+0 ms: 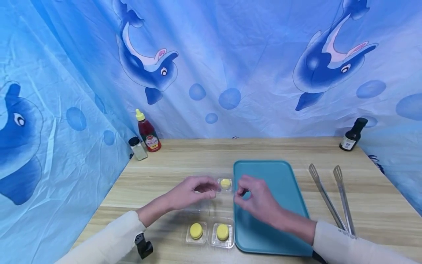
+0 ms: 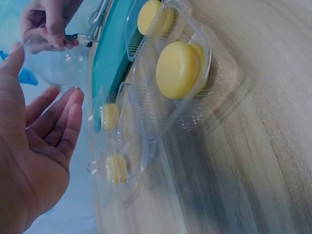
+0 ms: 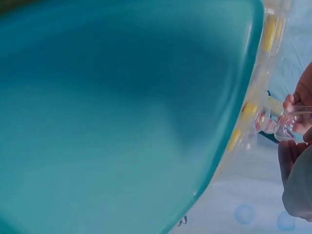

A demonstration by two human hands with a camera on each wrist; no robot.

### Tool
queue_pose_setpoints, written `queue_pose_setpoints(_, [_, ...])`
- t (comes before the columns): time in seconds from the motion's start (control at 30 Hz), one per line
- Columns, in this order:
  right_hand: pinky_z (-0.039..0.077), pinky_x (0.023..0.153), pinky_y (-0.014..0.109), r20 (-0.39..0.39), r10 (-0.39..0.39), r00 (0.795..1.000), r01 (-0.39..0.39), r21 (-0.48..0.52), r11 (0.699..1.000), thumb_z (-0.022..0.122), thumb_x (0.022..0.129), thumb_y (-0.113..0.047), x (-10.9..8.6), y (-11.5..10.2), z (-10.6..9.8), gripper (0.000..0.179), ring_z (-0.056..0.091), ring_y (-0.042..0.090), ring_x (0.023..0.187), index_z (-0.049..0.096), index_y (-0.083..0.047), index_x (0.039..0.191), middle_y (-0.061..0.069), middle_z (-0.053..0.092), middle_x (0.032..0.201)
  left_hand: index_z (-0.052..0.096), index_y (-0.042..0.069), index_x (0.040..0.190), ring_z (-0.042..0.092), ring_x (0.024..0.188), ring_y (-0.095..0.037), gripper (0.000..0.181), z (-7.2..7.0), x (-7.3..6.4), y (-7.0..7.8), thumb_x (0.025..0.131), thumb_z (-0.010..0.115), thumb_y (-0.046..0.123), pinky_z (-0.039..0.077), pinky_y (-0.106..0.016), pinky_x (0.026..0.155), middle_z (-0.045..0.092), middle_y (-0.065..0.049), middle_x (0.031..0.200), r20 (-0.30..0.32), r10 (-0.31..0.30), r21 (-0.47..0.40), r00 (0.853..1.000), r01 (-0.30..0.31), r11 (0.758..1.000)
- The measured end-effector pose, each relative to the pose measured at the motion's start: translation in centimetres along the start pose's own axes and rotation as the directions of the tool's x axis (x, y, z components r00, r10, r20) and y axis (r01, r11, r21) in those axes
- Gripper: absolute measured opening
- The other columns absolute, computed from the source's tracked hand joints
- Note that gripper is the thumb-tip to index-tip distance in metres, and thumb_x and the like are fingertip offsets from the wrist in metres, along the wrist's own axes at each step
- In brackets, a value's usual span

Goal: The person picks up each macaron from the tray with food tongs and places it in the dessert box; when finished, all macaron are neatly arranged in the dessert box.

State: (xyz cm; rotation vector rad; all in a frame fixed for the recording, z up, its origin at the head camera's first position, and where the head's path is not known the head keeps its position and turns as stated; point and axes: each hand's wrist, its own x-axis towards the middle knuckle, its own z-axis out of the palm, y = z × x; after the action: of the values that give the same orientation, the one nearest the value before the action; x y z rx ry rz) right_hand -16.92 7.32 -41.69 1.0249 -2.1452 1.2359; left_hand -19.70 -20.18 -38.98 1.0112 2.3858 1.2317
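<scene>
My right hand (image 1: 255, 196) pinches a thin clear plastic piece (image 2: 61, 66) with a rounded edge, above the left edge of the teal tray (image 1: 263, 236). Facing it, my left hand (image 1: 194, 192) is spread loosely, with thumb and fingertips beside or touching the plastic. That piece barely shows in the head view. Below the hands, yellow macarons sit in clear plastic boxes: one macaron (image 1: 196, 231) at the front left, another macaron (image 1: 222, 232) next to the tray, and a third macaron (image 1: 225, 183) farther back. The left wrist view shows one more macaron (image 2: 117, 168), which my left hand hides in the head view.
Metal tongs (image 1: 329, 201) lie spread on the wooden table right of the tray. A dark bottle (image 1: 352, 135) stands at the back right. At the back left are a red sauce bottle (image 1: 150, 134) and a small black-capped jar (image 1: 138, 148). A dolphin-printed curtain (image 1: 211, 66) hangs behind.
</scene>
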Motion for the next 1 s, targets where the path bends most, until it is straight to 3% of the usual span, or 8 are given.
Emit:
queue_pose_setpoints(0.13, [0.057,0.063,0.022,0.012,-0.066,0.998,0.066,0.004,0.998,0.072,0.070,0.014,-0.1,0.0,0.2,0.036,0.063,0.012,0.072,0.058,-0.019,0.075,-0.009,0.059,0.078,0.069,0.005,0.135,0.069,0.111,-0.015,0.040,-0.2,-0.2,0.2,0.102,0.074,0.028,0.058,-0.033,0.098,0.073,-0.007,0.127,0.038,-0.020,-0.006,0.999,0.020,1.000])
queue_pose_setpoints(0.27, [0.060,0.063,0.030,0.176,-0.021,0.984,0.008,0.074,0.997,0.080,0.076,0.008,-0.4,0.0,-0.3,0.031,0.064,0.016,0.077,0.060,-0.013,0.088,-0.002,0.062,0.087,0.070,0.008,0.135,0.068,0.109,-0.016,0.045,-0.2,-0.6,0.3,0.096,0.081,0.029,0.058,-0.035,0.098,0.072,-0.001,0.127,0.047,-0.018,0.043,0.999,0.016,0.999])
queue_pose_setpoints(0.43, [0.061,0.080,0.037,0.409,0.178,0.895,-0.230,0.081,0.970,0.084,0.093,-0.027,-0.7,0.1,-1.2,0.041,0.067,0.024,0.101,0.064,-0.010,0.124,0.001,0.067,0.119,0.071,0.018,0.134,0.065,0.111,-0.013,0.050,0.4,-1.4,-0.2,0.091,0.086,0.038,0.056,-0.038,0.098,0.071,0.010,0.128,0.006,-0.011,0.125,1.000,0.010,0.992])
queue_pose_setpoints(0.5, [0.060,0.088,0.038,0.462,0.225,0.858,-0.287,0.070,0.955,0.080,0.096,-0.038,-0.8,0.1,-1.5,0.050,0.067,0.024,0.109,0.064,-0.010,0.135,0.001,0.067,0.127,0.070,0.018,0.135,0.064,0.111,-0.013,0.053,0.7,-1.7,-0.4,0.089,0.088,0.040,0.057,-0.040,0.097,0.070,0.010,0.129,-0.009,0.012,0.151,1.000,-0.010,0.988])
queue_pose_setpoints(0.57, [0.060,0.090,0.039,0.490,0.237,0.839,-0.307,0.067,0.949,0.079,0.097,-0.042,-0.9,0.1,-1.5,0.056,0.067,0.023,0.112,0.064,-0.007,0.139,0.002,0.069,0.129,0.069,0.018,0.136,0.064,0.112,-0.013,0.057,1.1,-2.0,-0.6,0.088,0.088,0.043,0.056,-0.040,0.097,0.069,0.011,0.131,-0.021,0.042,0.181,0.999,-0.038,0.983])
queue_pose_setpoints(0.67, [0.061,0.091,0.038,0.497,0.216,0.840,-0.271,0.042,0.962,0.083,0.094,-0.038,-1.2,0.1,-1.4,0.058,0.067,0.022,0.111,0.066,-0.006,0.139,0.003,0.071,0.125,0.068,0.017,0.137,0.064,0.112,-0.013,0.063,1.6,-2.2,-0.7,0.086,0.089,0.047,0.057,-0.040,0.095,0.069,0.010,0.132,-0.026,0.115,0.245,0.993,-0.105,0.964])
queue_pose_setpoints(0.83, [0.061,0.094,0.037,0.477,0.182,0.860,-0.145,-0.114,0.983,0.089,0.086,-0.039,-2.2,-0.4,-0.8,0.063,0.068,0.019,0.111,0.069,-0.008,0.137,0.000,0.072,0.122,0.065,0.017,0.136,0.064,0.111,-0.011,0.065,2.6,-2.8,-1.0,0.084,0.091,0.044,0.058,-0.037,0.095,0.068,0.009,0.132,-0.007,0.222,0.346,0.975,-0.206,0.915])
queue_pose_setpoints(1.0, [0.061,0.095,0.038,0.485,0.185,0.855,-0.080,-0.230,0.970,0.088,0.085,-0.050,-3.2,-1.3,-0.3,0.068,0.067,0.018,0.113,0.070,-0.007,0.135,0.002,0.071,0.126,0.063,0.018,0.138,0.064,0.112,-0.011,0.071,3.3,-3.4,-1.0,0.081,0.092,0.050,0.056,-0.033,0.099,0.066,0.010,0.131,0.039,0.255,0.438,0.966,-0.245,0.865])
